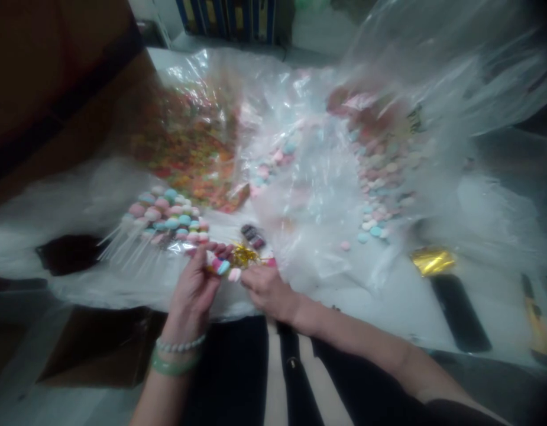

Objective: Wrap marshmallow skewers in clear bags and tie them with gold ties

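Note:
My left hand [200,275], palm turned up, is closed around a short stick of candy [219,264] with pink, white and blue pieces. My right hand [268,290] is closed beside it, its fingertips close to a pink and white marshmallow piece [235,274]; what they pinch is hidden. Just beyond the fingers lie gold twist ties [245,255] and a small dark packet [253,235]. To the left is a pile of marshmallow skewers [167,216], their white sticks pointing toward the front left. The picture is blurred.
A clear bag of orange and green gummy candy [197,160] lies behind. Loose pastel marshmallows [379,177] rest on plastic at the right. Farther right are gold foil [433,260], a dark phone [460,312] and a yellow cutter [537,322]. A cardboard box [55,77] stands at left.

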Available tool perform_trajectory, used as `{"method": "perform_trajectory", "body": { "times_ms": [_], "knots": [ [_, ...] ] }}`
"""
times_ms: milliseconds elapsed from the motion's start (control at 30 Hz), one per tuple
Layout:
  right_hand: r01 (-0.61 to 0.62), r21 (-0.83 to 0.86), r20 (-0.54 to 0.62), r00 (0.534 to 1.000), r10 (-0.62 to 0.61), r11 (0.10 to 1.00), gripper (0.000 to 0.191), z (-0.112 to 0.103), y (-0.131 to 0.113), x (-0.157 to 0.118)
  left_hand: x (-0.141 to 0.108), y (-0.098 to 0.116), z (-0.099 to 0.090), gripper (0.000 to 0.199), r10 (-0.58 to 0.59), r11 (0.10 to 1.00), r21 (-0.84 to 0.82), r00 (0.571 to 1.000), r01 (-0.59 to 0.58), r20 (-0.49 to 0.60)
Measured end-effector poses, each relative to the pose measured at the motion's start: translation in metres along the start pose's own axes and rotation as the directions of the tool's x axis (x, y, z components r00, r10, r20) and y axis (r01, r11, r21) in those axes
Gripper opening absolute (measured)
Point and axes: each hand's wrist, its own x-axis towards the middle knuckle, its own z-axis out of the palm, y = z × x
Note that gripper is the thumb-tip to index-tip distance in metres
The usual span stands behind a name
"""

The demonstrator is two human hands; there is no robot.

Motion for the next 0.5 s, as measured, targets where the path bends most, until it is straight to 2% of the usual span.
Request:
{"method": "perform_trajectory", "body": {
  "times_ms": [67, 133, 167, 233, 300, 367, 433, 500],
  "knots": [
    [-0.105, 0.224, 0.013, 0.994, 0.105, 0.969, 0.016, -0.003, -0.003, 0.006, -0.001, 0.0, 0.0, 0.025, 0.033, 0.999, -0.02, 0.998, -0.032, 0.06],
    [-0.278, 0.476, 0.105, 0.96, 0.259, 0.834, 0.016, -0.006, -0.006, 0.012, -0.001, 0.001, 0.0, 0.033, 0.057, 0.998, -0.033, 0.992, -0.054, 0.117],
    [-0.383, 0.584, 0.191, 0.922, 0.338, 0.715, 0.017, -0.007, -0.006, 0.015, -0.002, 0.002, 0.0, 0.036, 0.059, 0.998, -0.035, 0.989, -0.055, 0.132],
    [-0.579, 0.713, 0.413, 0.803, 0.43, 0.397, 0.015, -0.008, -0.006, 0.018, -0.002, 0.004, 0.002, 0.036, 0.045, 0.999, -0.036, 0.99, -0.04, 0.131],
    [-0.685, 0.724, 0.614, 0.695, 0.374, 0.085, 0.013, -0.007, -0.002, 0.019, -0.003, 0.005, 0.004, 0.029, 0.012, 0.999, -0.044, 0.995, -0.008, 0.102],
    [-0.719, 0.685, 0.722, 0.647, 0.244, -0.118, 0.014, -0.007, 0.003, 0.019, -0.003, 0.005, 0.007, 0.021, -0.005, 0.997, -0.071, 0.998, 0.01, 0.069],
    [-0.731, 0.641, 0.766, 0.627, 0.138, -0.234, 0.014, -0.007, 0.006, 0.02, -0.004, 0.003, 0.009, 0.019, 0.009, 0.995, -0.095, 0.998, -0.003, 0.063],
    [-0.74, 0.606, 0.787, 0.612, 0.084, -0.293, 0.015, -0.008, 0.007, 0.021, -0.004, 0.0, 0.01, 0.021, 0.044, 0.995, -0.097, 0.996, -0.036, 0.077]
  ]
}}
